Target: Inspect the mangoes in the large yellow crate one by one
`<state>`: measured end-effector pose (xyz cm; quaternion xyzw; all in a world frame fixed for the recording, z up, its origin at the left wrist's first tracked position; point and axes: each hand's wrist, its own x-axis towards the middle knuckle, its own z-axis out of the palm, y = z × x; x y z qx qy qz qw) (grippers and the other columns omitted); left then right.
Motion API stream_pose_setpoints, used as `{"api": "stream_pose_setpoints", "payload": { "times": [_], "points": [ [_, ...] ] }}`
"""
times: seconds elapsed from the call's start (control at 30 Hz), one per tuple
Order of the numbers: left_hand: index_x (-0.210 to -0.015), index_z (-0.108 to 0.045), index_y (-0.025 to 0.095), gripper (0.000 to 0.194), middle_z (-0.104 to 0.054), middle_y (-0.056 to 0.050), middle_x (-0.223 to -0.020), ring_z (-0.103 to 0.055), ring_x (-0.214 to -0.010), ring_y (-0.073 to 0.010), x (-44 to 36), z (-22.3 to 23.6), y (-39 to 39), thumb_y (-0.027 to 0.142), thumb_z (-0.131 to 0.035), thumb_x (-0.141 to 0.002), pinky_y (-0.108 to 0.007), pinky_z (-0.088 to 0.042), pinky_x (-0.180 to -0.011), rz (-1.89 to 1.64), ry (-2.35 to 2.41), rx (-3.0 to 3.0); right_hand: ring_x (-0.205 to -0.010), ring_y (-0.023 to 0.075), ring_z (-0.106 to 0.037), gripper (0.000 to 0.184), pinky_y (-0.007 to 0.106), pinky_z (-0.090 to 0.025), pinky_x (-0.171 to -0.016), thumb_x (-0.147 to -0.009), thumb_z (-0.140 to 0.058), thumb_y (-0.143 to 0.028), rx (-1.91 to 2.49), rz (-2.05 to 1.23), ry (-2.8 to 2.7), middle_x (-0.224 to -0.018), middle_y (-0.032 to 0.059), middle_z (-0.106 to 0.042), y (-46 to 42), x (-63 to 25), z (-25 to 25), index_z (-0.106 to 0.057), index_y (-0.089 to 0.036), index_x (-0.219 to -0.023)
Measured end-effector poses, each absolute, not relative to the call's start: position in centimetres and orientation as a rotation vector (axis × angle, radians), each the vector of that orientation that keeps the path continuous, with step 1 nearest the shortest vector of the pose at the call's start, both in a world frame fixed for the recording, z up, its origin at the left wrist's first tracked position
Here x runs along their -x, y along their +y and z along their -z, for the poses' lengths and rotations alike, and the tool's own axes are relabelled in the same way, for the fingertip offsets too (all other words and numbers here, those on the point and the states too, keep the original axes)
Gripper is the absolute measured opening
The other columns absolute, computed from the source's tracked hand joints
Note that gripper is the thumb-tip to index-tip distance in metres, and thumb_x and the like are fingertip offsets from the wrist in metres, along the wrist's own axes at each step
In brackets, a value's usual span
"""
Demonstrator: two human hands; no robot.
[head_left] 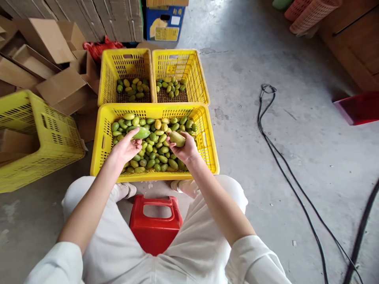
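My left hand (129, 146) is closed around a smooth, elongated green fruit (142, 133). A paler, yellow-green oval fruit (177, 139) is gripped in my right hand (187, 150), its rounded end toward the left. Both hands are over a large yellow plastic crate (213, 162), which holds many loose oval fruits (154, 137), mostly green with some yellow. Behind it, two smaller-looking yellow crates, one on the left (104, 77) and one on the right (199, 79), stand side by side with fewer such fruits at the bottom. The exact kind of fruit is unclear.
A red plastic stool (154, 236) is between my legs. Another yellow crate (59, 134) stands at left, near piled cardboard boxes (62, 88). A blue carton (164, 23) is behind. Black cables (284, 157) lie on the floor at right, near a red object (359, 108).
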<state>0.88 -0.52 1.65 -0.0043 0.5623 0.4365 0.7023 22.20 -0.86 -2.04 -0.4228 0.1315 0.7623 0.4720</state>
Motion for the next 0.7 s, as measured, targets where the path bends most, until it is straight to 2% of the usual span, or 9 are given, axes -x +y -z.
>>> {"api": "stream_pose_setpoints", "payload": {
  "times": [0.13,0.27,0.33,0.43,0.57,0.63,0.7],
  "points": [
    [-0.091,-0.070,0.019,0.028,-0.063,0.002,-0.074,-0.053,-0.058,-0.0075,-0.8,-1.5,-0.6,0.008,-0.092,-0.076,-0.018,-0.039,-0.052,-1.000,1.263,-0.031,-0.086,0.0207,-0.083,0.028,0.025,-0.071,-0.066,-0.102,-0.054,-0.020,1.077,-1.779,0.303,-0.097,0.0075,-0.080,-0.8,-21.6,2.6,-0.064,-0.019,-0.128],
    [-0.091,-0.071,0.020,0.034,-0.066,0.002,-0.078,-0.054,-0.062,-0.0086,-0.9,-1.5,-0.8,0.010,-0.095,-0.069,-0.022,-0.042,-0.058,-0.955,1.259,-0.084,-0.096,0.0222,-0.084,0.027,0.030,-0.074,-0.080,-0.095,-0.064,-0.018,1.002,-1.768,0.224,-0.102,0.0073,-0.083,-0.9,-21.3,3.2,-0.066,-0.020,-0.122],
    [-0.091,-0.069,0.020,0.036,-0.068,0.002,-0.081,-0.056,-0.065,-0.0091,-1.0,-1.4,-0.8,0.013,-0.097,-0.069,-0.023,-0.042,-0.059,-0.943,1.272,-0.088,-0.094,0.0216,-0.083,0.023,0.030,-0.074,-0.079,-0.094,-0.065,-0.017,0.997,-1.781,0.196,-0.100,0.0061,-0.083,-1.0,-21.3,3.3,-0.067,-0.022,-0.117],
    [-0.089,-0.066,0.021,0.039,-0.069,0.003,-0.083,-0.061,-0.070,-0.0104,-0.9,-1.0,-0.8,0.017,-0.099,-0.068,-0.025,-0.042,-0.062,-0.974,1.286,-0.110,-0.086,0.0201,-0.081,0.014,0.027,-0.072,-0.070,-0.096,-0.065,-0.019,1.042,-1.812,0.179,-0.093,0.0044,-0.081,-1.2,-21.5,3.1,-0.068,-0.023,-0.108],
    [-0.091,-0.063,0.023,0.047,-0.072,0.003,-0.088,-0.066,-0.077,-0.0117,-0.5,-0.5,-0.7,0.016,-0.102,-0.066,-0.025,-0.044,-0.068,-1.045,1.228,-0.153,-0.080,0.0187,-0.079,0.007,0.020,-0.060,-0.053,-0.096,-0.068,-0.025,1.056,-1.835,0.176,-0.087,0.0025,-0.077,-1.3,-21.7,2.9,-0.067,-0.025,-0.103],
    [-0.091,-0.063,0.023,0.046,-0.073,0.002,-0.090,-0.067,-0.079,-0.0125,-0.4,-0.4,-0.7,0.017,-0.102,-0.068,-0.026,-0.046,-0.070,-1.058,1.188,-0.142,-0.081,0.0190,-0.078,0.007,0.019,-0.056,-0.052,-0.095,-0.070,-0.028,1.038,-1.816,0.167,-0.086,0.0018,-0.076,-1.3,-21.7,2.9,-0.066,-0.026,-0.100],
    [-0.092,-0.065,0.023,0.041,-0.074,0.000,-0.091,-0.066,-0.080,-0.0136,-0.2,-0.3,-0.7,0.019,-0.101,-0.071,-0.026,-0.048,-0.071,-1.069,1.165,-0.110,-0.082,0.0195,-0.078,0.010,0.021,-0.058,-0.056,-0.093,-0.073,-0.029,1.016,-1.788,0.134,-0.087,0.0010,-0.075,-1.2,-21.7,2.9,-0.064,-0.027,-0.098]
  ]
}}
